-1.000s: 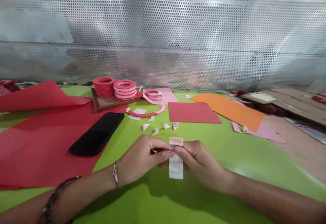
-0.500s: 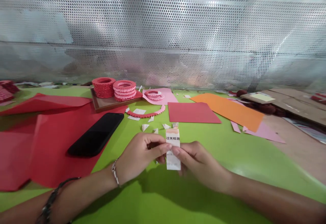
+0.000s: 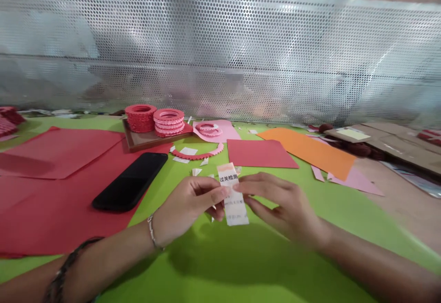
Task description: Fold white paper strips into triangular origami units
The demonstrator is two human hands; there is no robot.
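Observation:
A narrow white paper strip [image 3: 234,209] with printed dark characters is held up over the green table, its top leaning left. My left hand [image 3: 189,206] pinches its left edge between thumb and fingers. On the other side my right hand [image 3: 282,204] has its fingers apart, the index fingertip touching the strip near its middle. Small white paper triangles [image 3: 196,172] lie just beyond the hands. Behind them rests a curved red and pink scalloped paper band [image 3: 196,156].
Left: black phone [image 3: 131,181] on red paper sheets [image 3: 79,216]. Beyond, a brown tray [image 3: 138,144] holds stacked scalloped rings [image 3: 168,121]. Right: red sheet [image 3: 262,153], orange sheet [image 3: 310,149] and cardboard [image 3: 396,142]. A perforated metal panel [image 3: 220,50] stands behind.
The strip has tilted to the left. My right hand has loosened its pinch and its fingers have spread. The raised red sheet at the left now lies flatter.

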